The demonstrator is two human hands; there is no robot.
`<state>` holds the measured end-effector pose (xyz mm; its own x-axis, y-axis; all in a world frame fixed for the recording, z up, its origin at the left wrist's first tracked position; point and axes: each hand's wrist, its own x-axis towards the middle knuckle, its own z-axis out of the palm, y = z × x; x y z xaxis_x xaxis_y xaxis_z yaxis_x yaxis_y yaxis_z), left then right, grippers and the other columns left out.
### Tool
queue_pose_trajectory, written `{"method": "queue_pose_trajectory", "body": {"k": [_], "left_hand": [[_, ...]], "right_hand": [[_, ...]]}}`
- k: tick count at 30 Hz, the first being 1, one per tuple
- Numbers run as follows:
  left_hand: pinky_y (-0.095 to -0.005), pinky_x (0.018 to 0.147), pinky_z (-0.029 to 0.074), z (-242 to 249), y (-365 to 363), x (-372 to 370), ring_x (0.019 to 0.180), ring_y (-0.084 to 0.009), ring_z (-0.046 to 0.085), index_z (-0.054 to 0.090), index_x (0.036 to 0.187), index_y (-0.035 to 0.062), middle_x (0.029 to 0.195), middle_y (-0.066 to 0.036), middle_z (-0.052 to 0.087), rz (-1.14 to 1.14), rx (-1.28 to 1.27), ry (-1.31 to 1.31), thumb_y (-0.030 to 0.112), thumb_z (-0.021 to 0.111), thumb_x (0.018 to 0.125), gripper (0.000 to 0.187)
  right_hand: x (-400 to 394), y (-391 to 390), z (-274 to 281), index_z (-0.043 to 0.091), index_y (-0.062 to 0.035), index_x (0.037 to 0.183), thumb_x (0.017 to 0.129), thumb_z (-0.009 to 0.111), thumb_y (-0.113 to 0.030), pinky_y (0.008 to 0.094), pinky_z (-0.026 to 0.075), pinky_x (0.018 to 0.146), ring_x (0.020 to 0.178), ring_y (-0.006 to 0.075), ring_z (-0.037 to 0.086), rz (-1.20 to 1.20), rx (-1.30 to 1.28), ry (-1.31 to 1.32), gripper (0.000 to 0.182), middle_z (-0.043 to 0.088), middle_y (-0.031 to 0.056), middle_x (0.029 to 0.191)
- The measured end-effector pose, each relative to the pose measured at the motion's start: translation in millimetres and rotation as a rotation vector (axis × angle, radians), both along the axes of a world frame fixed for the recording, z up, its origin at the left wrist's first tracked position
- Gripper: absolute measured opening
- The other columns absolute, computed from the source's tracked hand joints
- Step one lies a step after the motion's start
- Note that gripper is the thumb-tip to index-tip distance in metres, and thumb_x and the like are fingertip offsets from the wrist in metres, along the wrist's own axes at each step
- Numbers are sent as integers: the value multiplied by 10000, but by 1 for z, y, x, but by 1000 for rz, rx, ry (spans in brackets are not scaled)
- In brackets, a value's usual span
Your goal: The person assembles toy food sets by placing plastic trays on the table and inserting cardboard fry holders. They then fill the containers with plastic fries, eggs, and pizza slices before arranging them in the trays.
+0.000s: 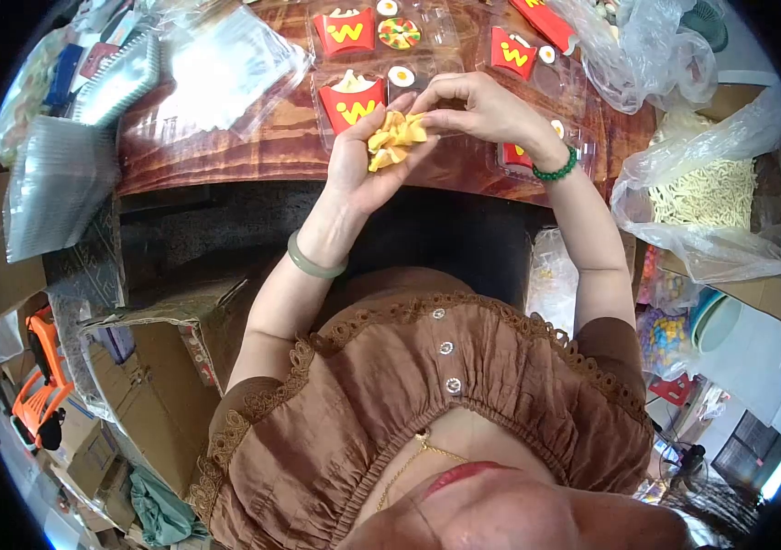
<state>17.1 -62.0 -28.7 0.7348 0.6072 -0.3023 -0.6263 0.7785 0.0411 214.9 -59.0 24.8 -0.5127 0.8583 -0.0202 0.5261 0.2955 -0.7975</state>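
My left hand (pixel 360 167), a pale bangle on its wrist, is cupped palm up around a clump of small yellow pieces (pixel 396 139), thin and crumpled-looking. At the clump's right edge, my right hand (pixel 475 108) has its thumb and fingers pinched together; whatever is between the fingertips is too small to make out. A green bead bracelet circles that wrist. Just beyond my left hand lies a red toy fries box (pixel 350 103) marked with a yellow sign, beside a toy fried egg (pixel 401 76).
Clear trays hold another fries box (pixel 345 33) and a toy pizza (pixel 399 34). More fries boxes (pixel 512 53) lie right. Stacked clear plastic shells (pixel 59 188) stand at the left table edge. A plastic-lined carton of pale sticks (pixel 704 194) is at the right, below a plastic bag (pixel 633 60).
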Motion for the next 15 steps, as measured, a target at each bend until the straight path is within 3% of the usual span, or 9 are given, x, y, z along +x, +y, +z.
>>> {"method": "queue_pose_trajectory", "body": {"k": [1,3,6,12,13,15], "left_hand": [[-454,974,433,-1,-1,0,1189,-367,464,367,1303,-5,1277,-183,471,-10,15,20,245,316,983,409],[-443,974,436,1,-1,0,1185,-365,469,367,1302,-7,1280,-182,471,-19,34,40,246,318,983,410],[-422,966,447,8,-6,-7,1168,-364,486,385,1287,-8,1269,-182,485,-75,72,29,234,325,982,395],[-409,933,474,-1,-7,-9,1130,-360,517,448,1214,-18,1217,-183,526,-53,29,35,219,353,975,349],[-404,926,479,-2,-7,-8,1111,-350,531,454,1207,-15,1200,-177,537,-62,26,18,217,367,971,342],[-403,913,477,-3,-6,-7,1080,-346,550,457,1232,1,1181,-167,560,-65,48,40,210,412,953,351]], "right_hand": [[0,-3,-2,646,-21,996,876,613,-165,244,476,698,788,88,581,0,2,-2,191,628,37,885],[0,-8,-3,641,-5,993,883,605,-167,256,497,763,856,115,616,-245,-403,296,199,661,57,925],[6,-2,-10,626,9,1021,898,590,-162,229,494,746,842,88,605,-267,-213,261,214,658,42,918],[-4,-2,-11,612,31,1031,888,601,-134,232,516,716,835,104,615,-308,-339,355,219,651,61,921],[-12,-6,-4,612,34,1024,887,596,-117,229,538,671,811,112,624,-335,-541,487,205,649,70,918],[-18,-8,-8,615,29,1018,886,595,-108,220,546,639,794,110,628,-323,-474,462,192,651,75,909]]}}
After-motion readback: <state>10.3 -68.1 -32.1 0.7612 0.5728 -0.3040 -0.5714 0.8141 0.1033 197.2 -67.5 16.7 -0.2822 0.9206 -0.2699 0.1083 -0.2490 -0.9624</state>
